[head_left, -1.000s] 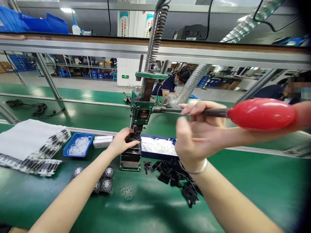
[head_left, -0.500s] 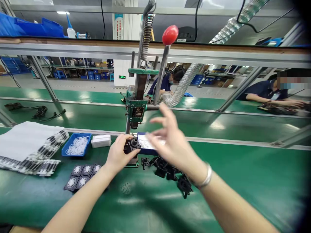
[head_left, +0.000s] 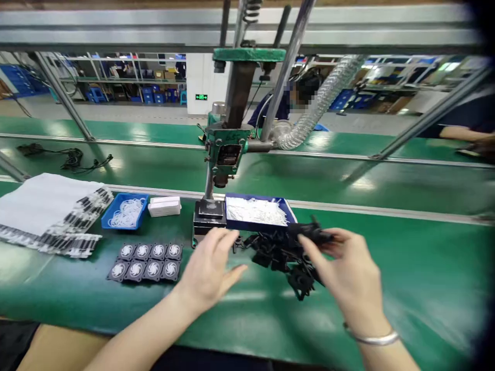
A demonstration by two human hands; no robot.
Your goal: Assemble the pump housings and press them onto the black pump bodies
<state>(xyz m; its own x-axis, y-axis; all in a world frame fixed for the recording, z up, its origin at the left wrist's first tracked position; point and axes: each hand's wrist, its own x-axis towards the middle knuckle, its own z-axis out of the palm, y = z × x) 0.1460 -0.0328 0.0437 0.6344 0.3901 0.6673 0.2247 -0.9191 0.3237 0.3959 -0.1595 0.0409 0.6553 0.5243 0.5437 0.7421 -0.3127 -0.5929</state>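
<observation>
My right hand (head_left: 348, 270) is closed on a black plastic part (head_left: 311, 234), its thumb and fingers pinching the part's right end above a heap of similar black parts (head_left: 274, 252). Motion blurs the part's outline. My left hand (head_left: 211, 268) has its fingers apart and holds nothing. It is just in front of the base of a green hand press (head_left: 228, 149). On that base, a black block (head_left: 211, 207) sits under the press ram, partly hidden below by my left fingers.
Beyond the heap stands a blue box of thin white pieces (head_left: 255, 211). To the left are black fan frames (head_left: 147, 263) in two rows, a blue tray of white rings (head_left: 127, 211), a white block (head_left: 164, 206) and white sheets (head_left: 46, 206). A person (head_left: 305, 95) works across the bench.
My left hand has let go of the black part it held at the press. My right hand has moved from near the lever to the heap and now grips a black part. The view has tilted down.
</observation>
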